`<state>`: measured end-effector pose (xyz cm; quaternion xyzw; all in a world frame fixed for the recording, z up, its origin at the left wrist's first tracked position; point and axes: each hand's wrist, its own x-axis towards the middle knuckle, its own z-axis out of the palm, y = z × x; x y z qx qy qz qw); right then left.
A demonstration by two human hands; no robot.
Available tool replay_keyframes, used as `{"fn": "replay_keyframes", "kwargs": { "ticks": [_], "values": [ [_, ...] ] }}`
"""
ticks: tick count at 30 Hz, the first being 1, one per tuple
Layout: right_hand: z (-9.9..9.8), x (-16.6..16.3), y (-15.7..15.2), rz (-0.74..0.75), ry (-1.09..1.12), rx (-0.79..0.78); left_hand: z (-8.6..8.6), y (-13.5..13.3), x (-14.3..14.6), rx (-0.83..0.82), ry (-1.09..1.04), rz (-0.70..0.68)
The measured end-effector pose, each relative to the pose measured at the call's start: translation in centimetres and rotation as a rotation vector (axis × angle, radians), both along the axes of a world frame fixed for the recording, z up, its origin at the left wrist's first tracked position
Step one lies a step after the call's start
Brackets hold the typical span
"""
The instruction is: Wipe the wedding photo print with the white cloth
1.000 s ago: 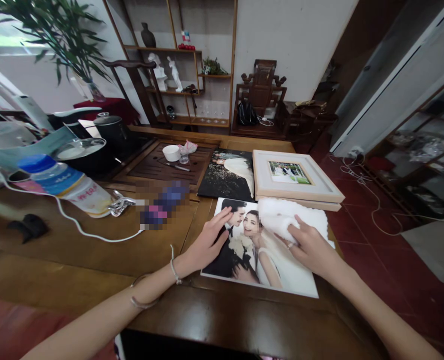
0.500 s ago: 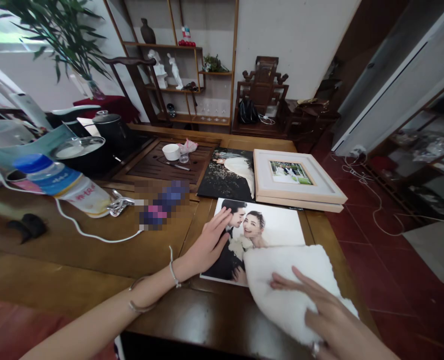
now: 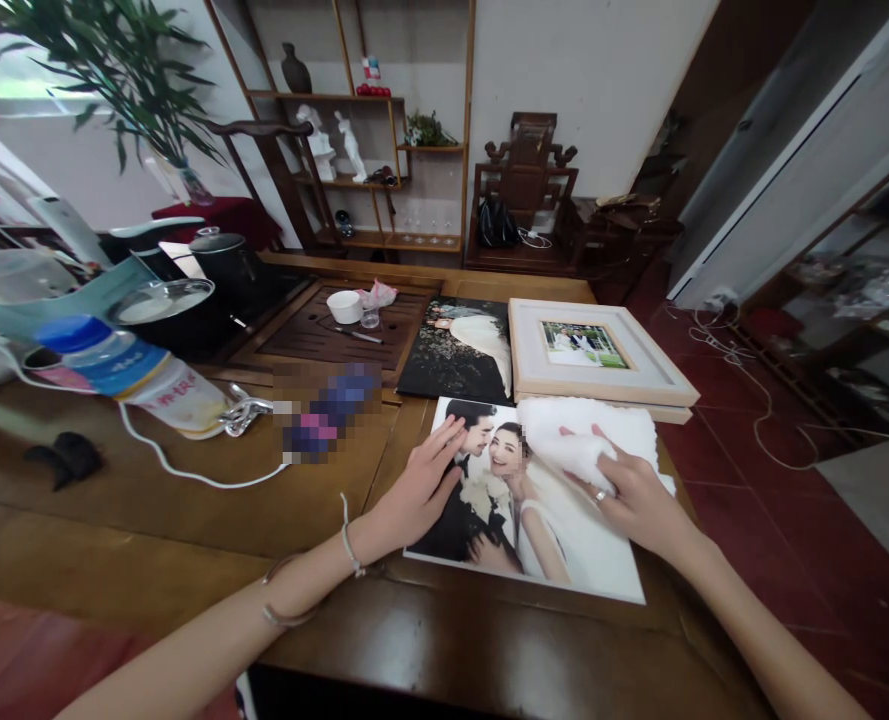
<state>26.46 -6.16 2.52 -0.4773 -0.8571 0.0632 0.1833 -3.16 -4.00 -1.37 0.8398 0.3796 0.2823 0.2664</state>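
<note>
At the near right of the tabletop [image 3: 189, 500], the left hand [image 3: 414, 490] lies flat and open on the photo print [image 3: 564, 540] (its left edge); the right hand [image 3: 635, 495] presses a bunched white cloth [image 3: 586, 440], fingers curled over it, on the print's far corner. Hard rubbing could probably scuff the glossy surface; if the left hand slackens, the print may slide.

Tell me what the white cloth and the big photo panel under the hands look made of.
White cloth: fluffy, matte pile, probably terry or microfibre. Photo panel: rigid, flat board with a smooth printed face and clean straight edges; core material not visible.
</note>
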Motion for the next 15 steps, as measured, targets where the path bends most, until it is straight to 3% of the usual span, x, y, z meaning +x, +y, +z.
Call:
{"fn": "replay_keyframes", "kwargs": {
  "ticks": [6,10,15],
  "values": [
    [1.6,-1.1,-7.1,-0.068,-0.1,-0.261,0.0,0.0,0.0,-0.005,0.005,-0.004],
    [2.1,-0.8,-11.4,0.02,-0.149,-0.43,-0.1,-0.1,0.1,0.0,0.0,0.011],
    [1.7,0.0,-10.7,-0.036,-0.14,-0.38,-0.3,0.0,0.1,0.018,-0.009,0.007]
  ]
}}
